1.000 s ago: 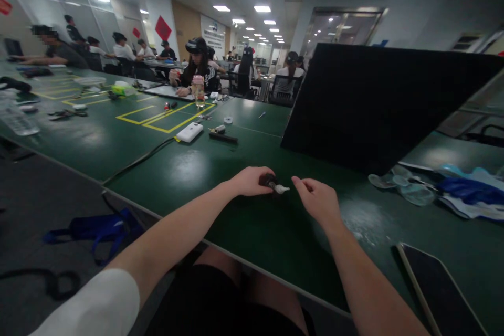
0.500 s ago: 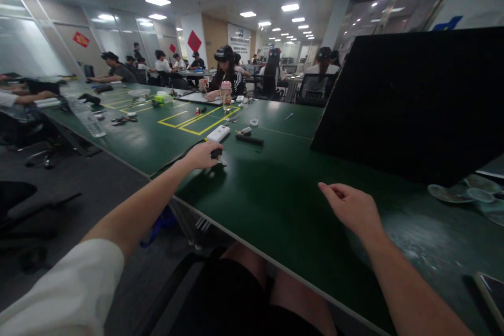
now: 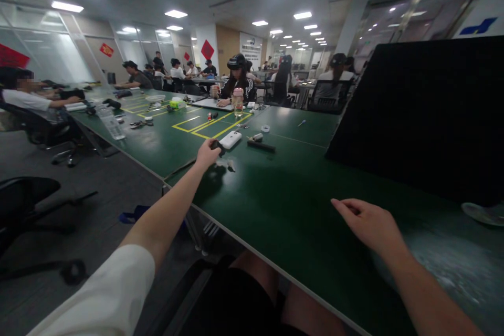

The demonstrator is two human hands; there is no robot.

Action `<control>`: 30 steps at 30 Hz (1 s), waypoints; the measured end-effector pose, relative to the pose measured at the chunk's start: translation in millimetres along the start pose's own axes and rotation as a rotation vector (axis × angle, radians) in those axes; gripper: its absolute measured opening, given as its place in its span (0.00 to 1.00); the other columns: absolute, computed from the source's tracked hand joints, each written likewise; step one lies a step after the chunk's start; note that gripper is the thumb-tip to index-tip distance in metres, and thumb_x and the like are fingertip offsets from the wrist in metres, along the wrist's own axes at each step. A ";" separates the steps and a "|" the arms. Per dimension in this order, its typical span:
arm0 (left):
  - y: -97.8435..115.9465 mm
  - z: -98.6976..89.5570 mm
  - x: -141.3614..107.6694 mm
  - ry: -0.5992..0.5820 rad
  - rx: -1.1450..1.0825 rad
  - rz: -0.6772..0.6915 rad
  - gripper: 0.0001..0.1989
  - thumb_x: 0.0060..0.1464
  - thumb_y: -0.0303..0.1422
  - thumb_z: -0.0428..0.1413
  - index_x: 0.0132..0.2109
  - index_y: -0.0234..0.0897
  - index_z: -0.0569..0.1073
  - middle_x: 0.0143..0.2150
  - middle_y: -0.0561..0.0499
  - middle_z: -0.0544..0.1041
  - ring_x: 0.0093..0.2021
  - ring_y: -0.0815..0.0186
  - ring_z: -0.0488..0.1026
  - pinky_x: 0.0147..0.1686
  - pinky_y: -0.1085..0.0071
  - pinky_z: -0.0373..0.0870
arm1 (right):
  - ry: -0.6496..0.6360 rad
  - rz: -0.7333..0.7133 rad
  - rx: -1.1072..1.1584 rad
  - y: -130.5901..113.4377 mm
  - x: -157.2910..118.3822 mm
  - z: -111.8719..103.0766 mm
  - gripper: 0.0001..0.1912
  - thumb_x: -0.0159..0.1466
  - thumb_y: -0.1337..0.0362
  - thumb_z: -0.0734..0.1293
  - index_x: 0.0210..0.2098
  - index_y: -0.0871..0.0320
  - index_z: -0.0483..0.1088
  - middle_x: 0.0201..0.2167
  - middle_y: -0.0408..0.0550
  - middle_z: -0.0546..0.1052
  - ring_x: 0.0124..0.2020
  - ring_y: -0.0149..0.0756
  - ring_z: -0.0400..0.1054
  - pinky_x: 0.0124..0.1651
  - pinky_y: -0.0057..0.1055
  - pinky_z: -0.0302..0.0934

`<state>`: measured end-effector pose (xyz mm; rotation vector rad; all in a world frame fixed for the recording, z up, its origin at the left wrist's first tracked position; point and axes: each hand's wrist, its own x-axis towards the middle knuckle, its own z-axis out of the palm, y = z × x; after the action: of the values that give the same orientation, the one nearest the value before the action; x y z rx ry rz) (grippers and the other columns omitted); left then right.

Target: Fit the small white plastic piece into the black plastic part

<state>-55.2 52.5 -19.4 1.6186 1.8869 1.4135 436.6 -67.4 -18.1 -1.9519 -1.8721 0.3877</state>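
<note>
My left hand (image 3: 208,154) reaches over the green table, its fingers closed round a small black object (image 3: 217,147) whose kind I cannot make out. A small pale piece (image 3: 230,166) shows just below that hand. Beyond the fingers lies a white rounded box (image 3: 231,139). To its right, a black bar (image 3: 261,145) rests on the tabletop with a small light-coloured piece (image 3: 257,137) behind it. My right hand (image 3: 370,223) is at the near right, fingers curled and thumb along them, with nothing visible in it.
A large black panel (image 3: 425,121) stands tilted at the right, with a clear blade-like piece (image 3: 482,213) before it. A tape roll (image 3: 265,128), a pink-topped bottle (image 3: 238,103) and a large clear bottle (image 3: 111,122) are farther off. Several people sit around the tables.
The view has turned left, so the scene sits farther right. My left hand has moved slightly toward the white box with the black object. My right hand keeps its curled shape.
</note>
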 end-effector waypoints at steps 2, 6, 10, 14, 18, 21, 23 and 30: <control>2.6 19.0 4.7 -0.011 -0.210 -0.122 0.27 0.49 0.30 0.56 0.58 0.32 0.68 0.51 0.43 0.77 0.46 0.62 0.75 0.47 0.67 0.72 | -0.005 -0.002 -0.003 -0.4 -0.5 -0.5 0.25 0.61 0.40 0.63 0.38 0.54 0.79 0.28 0.51 0.79 0.27 0.44 0.72 0.26 0.37 0.64; 18.5 57.8 2.8 -0.193 -0.318 -0.181 0.25 0.47 0.30 0.60 0.54 0.33 0.71 0.44 0.45 0.80 0.37 0.65 0.76 0.41 0.67 0.73 | -0.030 -0.013 -0.023 1.7 -0.9 -0.2 0.24 0.62 0.41 0.63 0.39 0.52 0.79 0.30 0.50 0.80 0.29 0.43 0.73 0.28 0.36 0.64; 36.4 92.6 -18.2 -0.332 -0.222 -0.093 0.25 0.45 0.30 0.63 0.53 0.36 0.72 0.43 0.46 0.81 0.39 0.64 0.77 0.44 0.66 0.73 | -0.040 -0.061 -0.020 5.3 -0.6 2.5 0.24 0.62 0.41 0.63 0.38 0.52 0.79 0.30 0.49 0.80 0.28 0.42 0.73 0.27 0.35 0.63; 67.4 130.3 -59.2 -0.466 -0.194 0.011 0.26 0.48 0.33 0.64 0.54 0.38 0.71 0.49 0.45 0.80 0.46 0.61 0.77 0.50 0.63 0.72 | -0.064 -0.082 -0.014 0.4 -4.3 3.9 0.23 0.63 0.42 0.63 0.40 0.52 0.79 0.32 0.48 0.80 0.29 0.40 0.72 0.28 0.34 0.62; 123.4 178.8 -123.9 -0.649 -0.347 0.097 0.26 0.49 0.39 0.64 0.55 0.40 0.70 0.52 0.44 0.78 0.49 0.60 0.76 0.53 0.60 0.71 | -0.096 -0.090 -0.047 -11.0 -12.4 1.7 0.23 0.61 0.43 0.66 0.45 0.53 0.77 0.34 0.48 0.80 0.30 0.40 0.72 0.28 0.33 0.61; 166.9 213.6 -175.2 -0.670 -0.470 0.049 0.25 0.52 0.42 0.63 0.55 0.41 0.69 0.52 0.44 0.76 0.50 0.60 0.75 0.52 0.61 0.72 | -0.126 -0.117 -0.072 -12.6 -16.1 0.3 0.19 0.59 0.47 0.70 0.42 0.54 0.76 0.33 0.49 0.79 0.30 0.39 0.72 0.29 0.32 0.61; 188.0 229.1 -199.8 -0.636 -0.542 -0.087 0.26 0.55 0.45 0.61 0.57 0.42 0.66 0.55 0.43 0.74 0.52 0.59 0.74 0.51 0.61 0.74 | -0.111 -0.118 -0.085 -9.2 -15.7 0.9 0.14 0.60 0.53 0.70 0.39 0.56 0.76 0.35 0.50 0.79 0.32 0.40 0.73 0.32 0.32 0.63; 210.8 209.5 -196.6 -0.624 -0.826 -0.200 0.24 0.62 0.52 0.51 0.58 0.44 0.63 0.57 0.44 0.73 0.53 0.60 0.74 0.48 0.63 0.77 | -0.076 -0.115 -0.106 -7.3 -15.5 6.6 0.13 0.61 0.54 0.70 0.41 0.54 0.75 0.39 0.50 0.78 0.34 0.38 0.72 0.33 0.32 0.62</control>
<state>288.9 -40.1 -24.1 1.1960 0.8950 1.1672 426.2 -82.0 -21.6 -1.9094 -2.0819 0.3386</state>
